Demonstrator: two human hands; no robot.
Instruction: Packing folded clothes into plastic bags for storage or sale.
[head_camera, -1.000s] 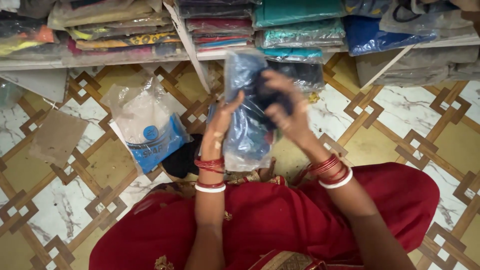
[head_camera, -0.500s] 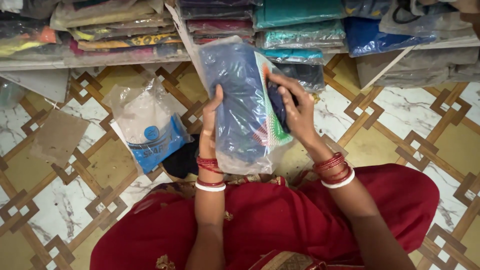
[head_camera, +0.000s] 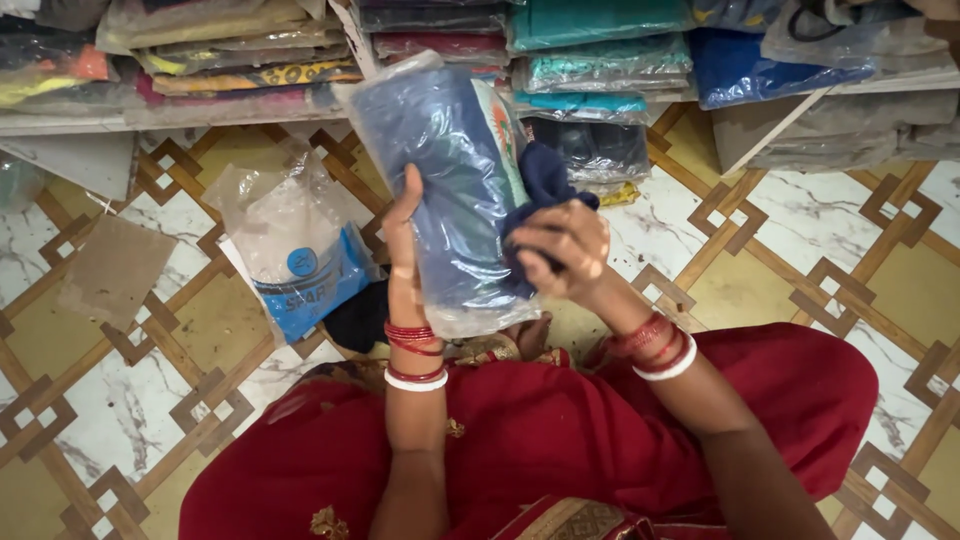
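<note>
- The left hand (head_camera: 402, 250) has a bare forearm, with thin red bangles and one white bangle at the wrist.
- The right hand (head_camera: 565, 250) wears red bangles and a white one too.
- A red garment with gold-embroidered trim covers the lap.

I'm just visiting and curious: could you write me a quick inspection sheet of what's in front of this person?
Surface: patterned tile floor, marble-look and tan, brown borders.
Job's things: clear plastic packet with folded blue cloth inside, held upright; dark blue fabric sticks out at its right edge.
Clutter: empty clear bag with blue print on the floor; brown card piece beside it.
Hands: left hand grips the packet's left side; right hand pinches the dark fabric.
Cables: nothing seen.
Surroundings: low shelves stacked with bagged folded cloth; red garment over the lap.
</note>
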